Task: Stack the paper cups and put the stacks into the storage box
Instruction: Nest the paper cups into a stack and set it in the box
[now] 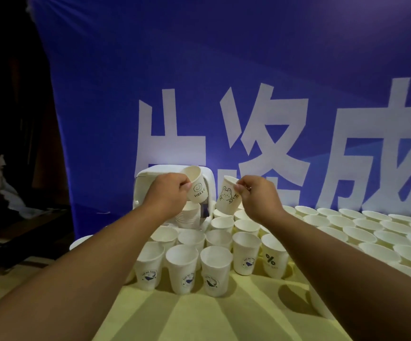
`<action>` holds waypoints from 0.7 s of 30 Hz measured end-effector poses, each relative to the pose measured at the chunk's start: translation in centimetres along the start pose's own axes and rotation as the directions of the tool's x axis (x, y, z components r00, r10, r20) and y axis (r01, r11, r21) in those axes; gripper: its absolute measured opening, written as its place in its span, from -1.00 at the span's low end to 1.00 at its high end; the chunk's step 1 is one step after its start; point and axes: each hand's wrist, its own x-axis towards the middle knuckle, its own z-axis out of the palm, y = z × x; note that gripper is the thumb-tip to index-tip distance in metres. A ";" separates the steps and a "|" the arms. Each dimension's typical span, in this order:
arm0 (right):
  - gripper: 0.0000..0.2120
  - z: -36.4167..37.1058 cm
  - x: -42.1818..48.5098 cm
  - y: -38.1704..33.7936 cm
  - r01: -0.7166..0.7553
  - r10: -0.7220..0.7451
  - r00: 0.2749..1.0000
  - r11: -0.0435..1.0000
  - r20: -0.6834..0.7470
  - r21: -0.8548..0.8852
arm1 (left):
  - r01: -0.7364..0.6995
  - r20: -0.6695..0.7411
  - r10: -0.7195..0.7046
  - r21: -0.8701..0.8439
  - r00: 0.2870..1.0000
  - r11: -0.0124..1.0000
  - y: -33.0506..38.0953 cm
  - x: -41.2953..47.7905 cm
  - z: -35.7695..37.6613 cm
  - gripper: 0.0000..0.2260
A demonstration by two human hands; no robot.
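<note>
Well, we are early on: our left hand (168, 191) pinches a smiley cup (197, 187) at the storage box (147, 175), our right hand (257, 196) grips a bunny cup (226, 196); one stack (187, 216) seemingly lies inside, and dozens of loose cups (215, 269) stand unstacked.

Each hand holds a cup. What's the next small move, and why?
Probably lower the smiley cup in the left hand onto the cup stack just below it at the storage box. It hangs tilted, base down, right over that stack. The right hand pinches the bunny cup beside it, likely next to go.
</note>
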 end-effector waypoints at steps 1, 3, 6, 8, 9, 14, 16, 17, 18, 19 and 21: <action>-0.93 0.8 0.4 -0.1 -0.004 0.005 1.000 1.000 -0.011 0.010 | 0.009 0.019 -0.010 0.015 1.000 1.000 -0.5 0.3 0.4 -0.86; -0.92 2.2 1.3 -0.3 -0.014 0.015 0.999 0.999 -0.036 0.036 | 0.018 0.045 -0.021 0.057 0.999 0.998 -1.4 1.0 1.1 -0.83; -0.94 4.1 2.6 -0.4 -0.016 0.020 0.996 0.999 -0.085 0.052 | 0.020 0.064 -0.028 0.125 0.998 0.992 -2.2 1.5 2.1 -0.79; -0.90 5.1 3.2 -0.4 -0.007 0.013 0.992 0.999 -0.129 0.040 | 0.012 0.070 -0.023 0.165 0.997 0.986 -2.7 1.6 2.6 -0.78; -0.88 5.6 3.4 -0.4 -0.004 0.009 0.989 0.999 -0.146 0.035 | 0.008 0.076 -0.022 0.181 0.997 0.983 -2.9 1.6 2.9 -0.78; -0.85 7.7 4.0 -0.9 0.034 -0.028 0.990 0.999 -0.138 0.037 | 0.049 0.199 -0.094 0.217 0.975 0.975 -4.5 1.3 4.8 -0.85; -0.85 8.5 4.1 -1.3 0.049 -0.046 0.993 0.998 -0.109 0.031 | 0.083 0.218 -0.117 0.161 0.969 0.983 -4.8 1.1 5.2 -0.85; -0.85 8.8 4.2 -1.6 0.055 -0.053 0.994 0.998 -0.096 0.027 | 0.091 0.236 -0.123 0.141 0.964 0.986 -4.9 1.1 5.3 -0.84; -0.85 9.2 4.1 -1.8 0.069 -0.067 0.994 0.998 -0.083 0.015 | 0.092 0.254 -0.121 0.124 0.960 0.988 -5.0 1.1 5.3 -0.84; -0.85 9.5 4.1 -2.1 0.088 -0.088 0.994 0.996 -0.069 -0.003 | 0.097 0.265 -0.119 0.097 0.957 0.991 -5.1 1.0 5.2 -0.83; -0.87 10.0 4.1 -2.4 0.124 -0.125 0.992 0.991 -0.028 -0.044 | 0.141 0.240 -0.135 -0.009 0.961 0.990 -5.3 0.6 4.6 -0.87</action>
